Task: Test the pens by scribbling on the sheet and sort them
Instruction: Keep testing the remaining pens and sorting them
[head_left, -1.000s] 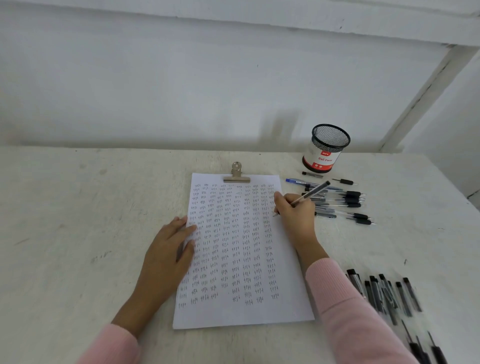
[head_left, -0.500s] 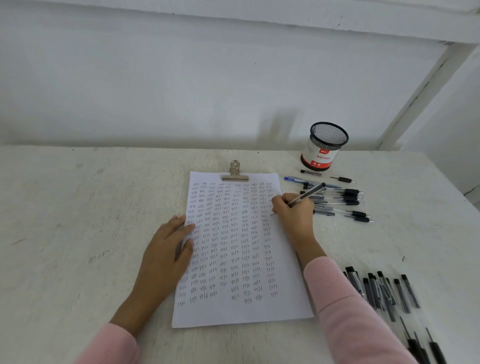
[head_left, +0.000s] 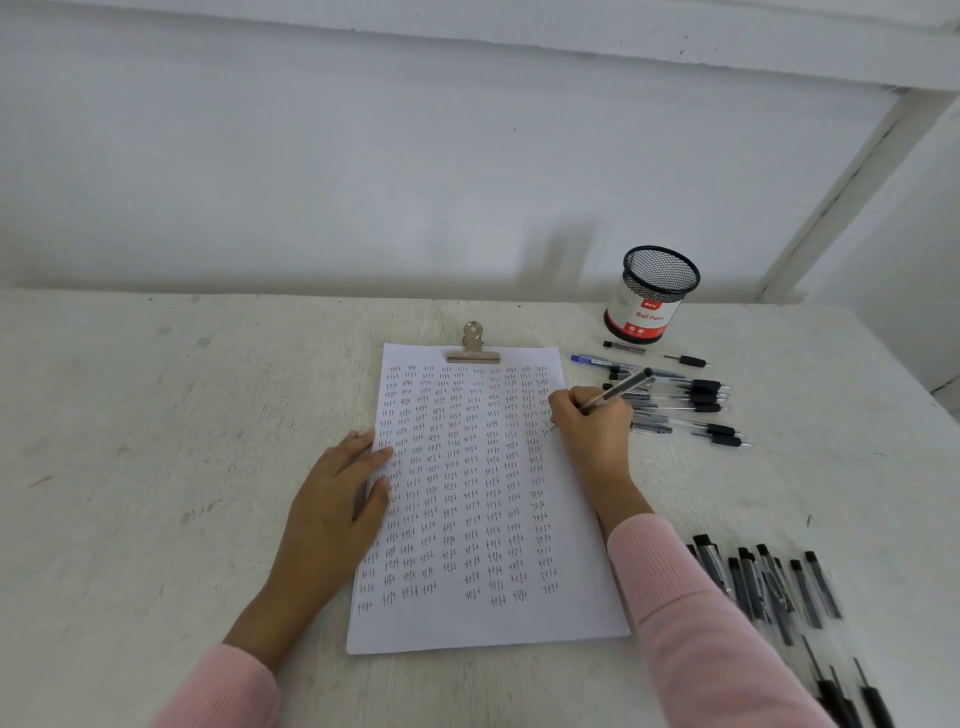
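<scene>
**Right hand writing near sheet's right edge**

Right hand (head_left: 595, 423) grips a grey pen (head_left: 618, 389) in a writing hold, fingers curled round the barrel, tip down on the sheet (head_left: 488, 618) close to its right margin, upper part. Pen's back end tilts up and to the right. Left hand (head_left: 337, 499) lies flat, fingers straight, pressing the sheet's left edge. Sheet is covered in columns of small handwritten "test" words, held at top by a metal clip (head_left: 472, 345). Sheet lies on a white table (head_left: 156, 441). Loose pens (head_left: 691, 402) lie in a row just right of the writing hand. A second group of dark pens (head_left: 769, 587) lies at near right beside the pink sleeve (head_left: 691, 613). Black mesh pen cup (head_left: 654, 293) with a "Ball Pens" label stands behind the upper row.
</scene>
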